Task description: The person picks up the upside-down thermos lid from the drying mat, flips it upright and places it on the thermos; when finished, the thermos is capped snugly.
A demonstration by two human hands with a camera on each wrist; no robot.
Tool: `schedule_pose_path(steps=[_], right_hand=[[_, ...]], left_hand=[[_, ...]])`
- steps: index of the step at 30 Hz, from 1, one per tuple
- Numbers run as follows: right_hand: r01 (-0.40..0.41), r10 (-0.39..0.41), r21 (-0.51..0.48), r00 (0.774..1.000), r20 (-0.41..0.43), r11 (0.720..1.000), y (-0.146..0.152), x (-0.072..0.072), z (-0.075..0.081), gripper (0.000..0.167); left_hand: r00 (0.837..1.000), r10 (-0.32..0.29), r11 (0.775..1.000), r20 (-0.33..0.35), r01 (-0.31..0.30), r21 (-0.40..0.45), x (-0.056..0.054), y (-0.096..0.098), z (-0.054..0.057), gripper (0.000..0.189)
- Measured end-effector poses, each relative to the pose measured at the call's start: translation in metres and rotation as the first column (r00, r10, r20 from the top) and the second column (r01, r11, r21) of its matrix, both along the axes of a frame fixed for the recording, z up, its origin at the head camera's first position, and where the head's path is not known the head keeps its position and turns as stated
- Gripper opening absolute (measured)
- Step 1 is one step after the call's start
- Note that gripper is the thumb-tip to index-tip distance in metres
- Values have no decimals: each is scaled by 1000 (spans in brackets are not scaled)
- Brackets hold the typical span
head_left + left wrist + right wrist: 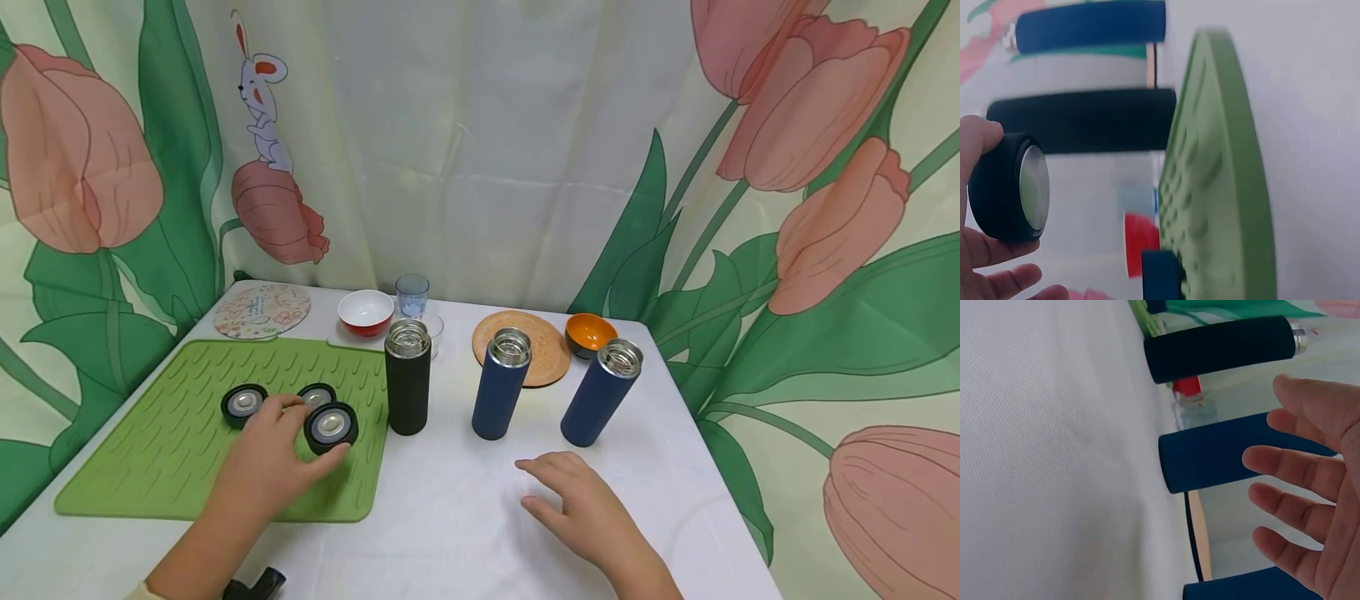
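My left hand (273, 454) pinches a round black bottle lid (331, 426) between thumb and fingers, raised above the green mat (187, 492). In the left wrist view the lid (1004, 190) shows its pale inner disc. Two more black lids lie on the mat, one to the left (244, 403) and one behind the hand (318, 393), partly hidden. My right hand (581, 508) hovers over the white table with relaxed, spread fingers, holding nothing. In front of it stand a black bottle (408, 387) and two blue bottles (498, 392) (596, 400), all lidless with steel necks showing.
Behind the bottles are a red-and-white bowl (365, 314), a blue glass (412, 293), a clear glass (435, 333), a round wooden board (555, 358) and an orange bowl (591, 332). A patterned round mat (262, 312) lies at the back left. A black object (257, 585) shows at the front edge.
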State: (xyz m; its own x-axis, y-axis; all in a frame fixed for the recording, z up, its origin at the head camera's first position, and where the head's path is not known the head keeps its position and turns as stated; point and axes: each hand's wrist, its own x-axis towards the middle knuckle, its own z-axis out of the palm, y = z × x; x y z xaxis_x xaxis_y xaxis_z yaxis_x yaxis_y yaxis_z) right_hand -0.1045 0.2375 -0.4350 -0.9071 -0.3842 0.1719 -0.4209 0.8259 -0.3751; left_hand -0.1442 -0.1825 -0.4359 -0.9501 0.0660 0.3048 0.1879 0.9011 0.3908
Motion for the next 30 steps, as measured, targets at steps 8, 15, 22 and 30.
schedule_pose_path(steps=[8,15,22,30], right_hand=[[-4,4,1,1000,23,1000,-5,0,2,39],[-9,9,-17,998,55,1000,-12,0,3,38],[-33,35,-31,996,87,999,-21,0,2,44],[-70,78,-72,990,117,995,-36,1,1,82]], left_hand=[[992,-79,997,-103,80,7,8,21,-1,68],[983,-138,990,-118,140,8,14,44,-4,64],[968,-237,970,-88,240,30,11,66,-6,66],[926,-364,930,-101,367,15,4,84,-8,70]])
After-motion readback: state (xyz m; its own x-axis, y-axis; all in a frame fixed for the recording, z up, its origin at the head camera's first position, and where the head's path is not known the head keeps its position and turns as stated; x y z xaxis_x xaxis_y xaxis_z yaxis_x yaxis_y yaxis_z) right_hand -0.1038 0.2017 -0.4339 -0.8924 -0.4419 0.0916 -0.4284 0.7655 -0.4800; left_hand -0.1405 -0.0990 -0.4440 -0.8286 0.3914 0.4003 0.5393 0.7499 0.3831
